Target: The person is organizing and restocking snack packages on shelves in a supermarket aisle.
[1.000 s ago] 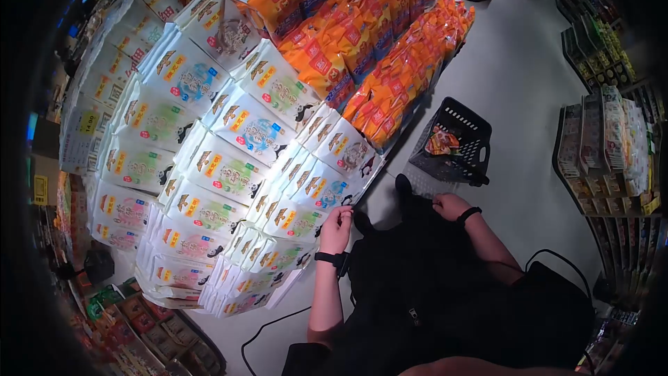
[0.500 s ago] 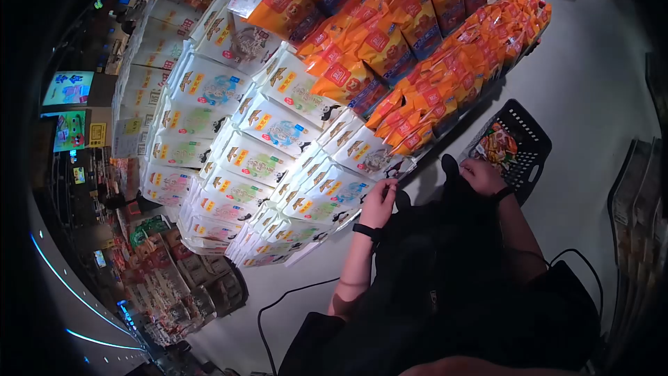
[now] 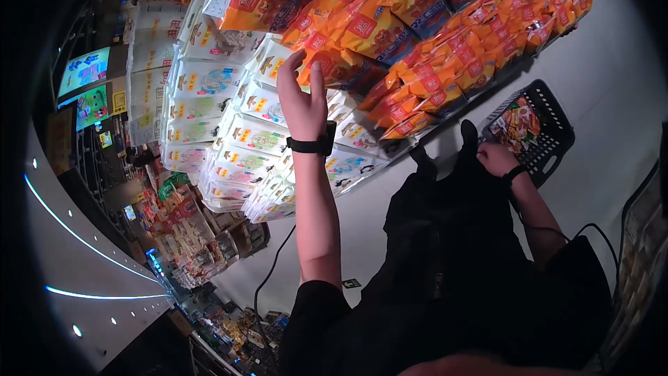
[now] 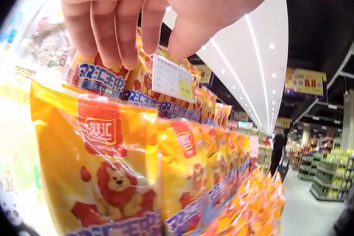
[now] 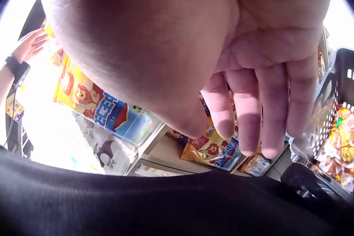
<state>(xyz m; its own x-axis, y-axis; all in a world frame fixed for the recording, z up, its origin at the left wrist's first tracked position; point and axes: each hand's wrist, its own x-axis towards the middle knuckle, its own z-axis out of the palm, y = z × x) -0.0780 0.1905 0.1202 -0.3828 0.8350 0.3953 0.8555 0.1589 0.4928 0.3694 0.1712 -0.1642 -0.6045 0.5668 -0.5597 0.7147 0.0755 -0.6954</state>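
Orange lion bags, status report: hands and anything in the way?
Left hand open, up at orange lion bags, nothing held. Right hand open by black basket. Nothing blocking.

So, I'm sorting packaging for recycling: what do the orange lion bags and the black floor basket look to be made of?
Orange lion bags: probably thin plastic film, glossy; it wrinkles and throws bright glare.
Black basket: likely moulded hard plastic, fairly matte; its walls are a regular grid of slots under a thick rim.
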